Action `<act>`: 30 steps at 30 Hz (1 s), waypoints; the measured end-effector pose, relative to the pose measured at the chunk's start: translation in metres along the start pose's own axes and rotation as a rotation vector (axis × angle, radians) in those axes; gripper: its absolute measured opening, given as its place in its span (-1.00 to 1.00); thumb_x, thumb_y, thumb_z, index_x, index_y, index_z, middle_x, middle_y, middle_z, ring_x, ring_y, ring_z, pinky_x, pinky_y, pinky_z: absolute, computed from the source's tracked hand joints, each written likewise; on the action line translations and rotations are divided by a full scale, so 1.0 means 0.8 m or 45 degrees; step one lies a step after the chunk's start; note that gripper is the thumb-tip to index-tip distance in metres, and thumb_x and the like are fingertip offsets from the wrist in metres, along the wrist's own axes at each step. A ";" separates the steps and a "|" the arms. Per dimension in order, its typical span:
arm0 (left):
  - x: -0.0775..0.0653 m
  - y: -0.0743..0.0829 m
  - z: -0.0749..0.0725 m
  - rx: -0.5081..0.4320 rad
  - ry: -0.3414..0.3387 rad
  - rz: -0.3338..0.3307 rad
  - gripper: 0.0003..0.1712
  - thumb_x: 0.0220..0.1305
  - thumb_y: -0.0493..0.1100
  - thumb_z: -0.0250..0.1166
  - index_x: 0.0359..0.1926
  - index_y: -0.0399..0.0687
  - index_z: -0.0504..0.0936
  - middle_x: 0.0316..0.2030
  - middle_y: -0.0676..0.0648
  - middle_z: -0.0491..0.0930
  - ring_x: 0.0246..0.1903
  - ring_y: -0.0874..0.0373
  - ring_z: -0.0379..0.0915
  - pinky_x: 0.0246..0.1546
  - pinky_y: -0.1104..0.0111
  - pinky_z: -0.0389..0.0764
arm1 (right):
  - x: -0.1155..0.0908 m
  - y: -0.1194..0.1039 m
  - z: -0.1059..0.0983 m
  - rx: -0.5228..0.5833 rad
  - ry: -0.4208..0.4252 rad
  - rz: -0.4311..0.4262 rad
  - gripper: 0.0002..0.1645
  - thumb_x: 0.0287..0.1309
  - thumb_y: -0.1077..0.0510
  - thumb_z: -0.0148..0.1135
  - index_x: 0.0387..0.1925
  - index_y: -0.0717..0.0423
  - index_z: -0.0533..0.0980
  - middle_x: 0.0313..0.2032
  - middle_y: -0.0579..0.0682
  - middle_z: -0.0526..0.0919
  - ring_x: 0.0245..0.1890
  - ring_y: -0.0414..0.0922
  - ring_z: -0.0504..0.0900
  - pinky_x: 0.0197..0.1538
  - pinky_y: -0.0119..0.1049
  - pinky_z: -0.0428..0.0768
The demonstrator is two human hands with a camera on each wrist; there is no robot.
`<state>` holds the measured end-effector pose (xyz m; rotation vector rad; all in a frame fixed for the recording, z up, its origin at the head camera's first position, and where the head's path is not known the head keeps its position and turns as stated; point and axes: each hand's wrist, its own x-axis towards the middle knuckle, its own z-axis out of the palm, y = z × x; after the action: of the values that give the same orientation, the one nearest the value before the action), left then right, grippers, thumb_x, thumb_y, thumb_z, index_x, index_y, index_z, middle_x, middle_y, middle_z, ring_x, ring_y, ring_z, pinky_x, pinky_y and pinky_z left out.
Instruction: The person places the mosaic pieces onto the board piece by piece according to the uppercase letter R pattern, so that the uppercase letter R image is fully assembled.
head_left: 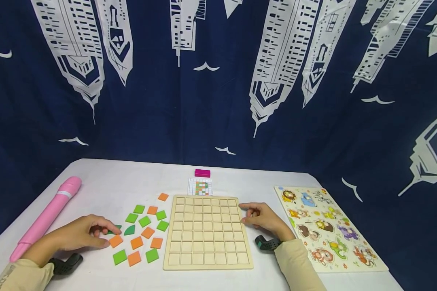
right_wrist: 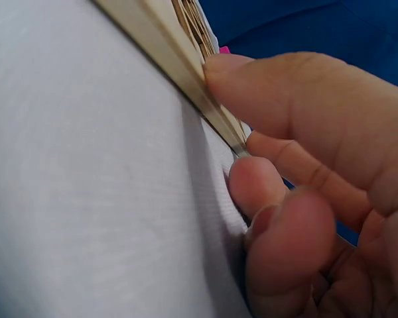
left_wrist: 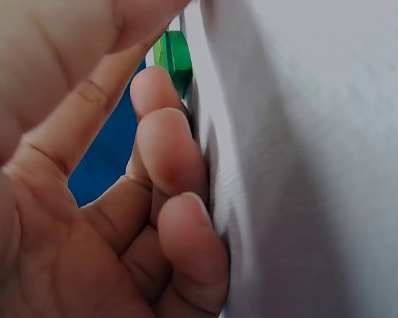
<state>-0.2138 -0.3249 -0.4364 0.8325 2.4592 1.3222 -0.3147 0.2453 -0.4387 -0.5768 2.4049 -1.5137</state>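
Note:
My left hand (head_left: 78,233) is low over the table at the left, its index fingertip right at an orange square tile (head_left: 115,241) and a dark green rounded piece (head_left: 113,229) partly hidden by the fingers. The thumb is apart from the index finger, and the other fingers bend in close over the cloth in the left wrist view. On the right, my right hand (head_left: 264,218) rests beside the wooden grid board (head_left: 208,266). Its index finger and thumb (right_wrist: 252,79) touch the board's right edge, while the remaining fingers curl against the white cloth.
Several green tiles (head_left: 144,221) and orange tiles (head_left: 136,242) lie scattered left of the board. Behind it are a pattern card (head_left: 191,187) and a magenta block (head_left: 202,173). A pink tube-like object (head_left: 43,218) lies far left, an animal puzzle board (head_left: 335,230) at right.

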 end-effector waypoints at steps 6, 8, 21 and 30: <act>0.002 0.000 -0.001 -0.016 0.006 -0.029 -0.74 0.28 -0.40 0.49 -0.02 -0.38 0.75 -0.32 0.19 0.45 -0.45 0.28 0.33 -0.45 0.41 0.37 | 0.001 0.001 -0.001 0.003 0.009 0.004 -0.30 0.21 0.38 0.51 0.35 0.51 0.50 -0.33 -0.05 0.58 -0.55 -0.30 0.38 -0.46 -0.48 0.38; 0.003 -0.001 -0.001 -0.016 0.003 -0.030 -0.75 0.28 -0.38 0.51 -0.03 -0.33 0.76 -0.33 0.21 0.46 -0.45 0.28 0.34 -0.46 0.40 0.37 | 0.001 0.001 -0.001 0.003 0.009 0.005 -0.30 0.21 0.38 0.51 0.35 0.50 0.50 -0.33 -0.05 0.59 -0.55 -0.30 0.38 -0.46 -0.47 0.39; 0.006 -0.006 0.000 -0.033 -0.013 0.069 -0.77 0.36 -0.41 0.44 0.00 -0.35 0.69 -0.33 0.24 0.50 -0.43 0.28 0.39 -0.47 0.37 0.39 | 0.000 0.003 0.001 0.022 0.014 0.013 -0.32 0.22 0.39 0.50 0.33 0.52 0.50 -0.33 -0.06 0.58 -0.55 -0.30 0.39 -0.46 -0.49 0.37; 0.008 0.011 0.001 0.148 0.154 0.067 -0.75 0.34 -0.39 0.47 0.00 -0.31 0.69 -0.33 0.22 0.64 -0.41 0.34 0.45 -0.39 0.43 0.48 | 0.000 0.000 0.000 0.004 0.025 0.031 -0.32 0.22 0.37 0.51 0.33 0.50 0.51 -0.33 -0.06 0.58 -0.55 -0.29 0.39 -0.47 -0.48 0.37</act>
<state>-0.2152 -0.3169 -0.4294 0.8733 2.6472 1.2926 -0.3144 0.2456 -0.4388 -0.5322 2.4149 -1.5193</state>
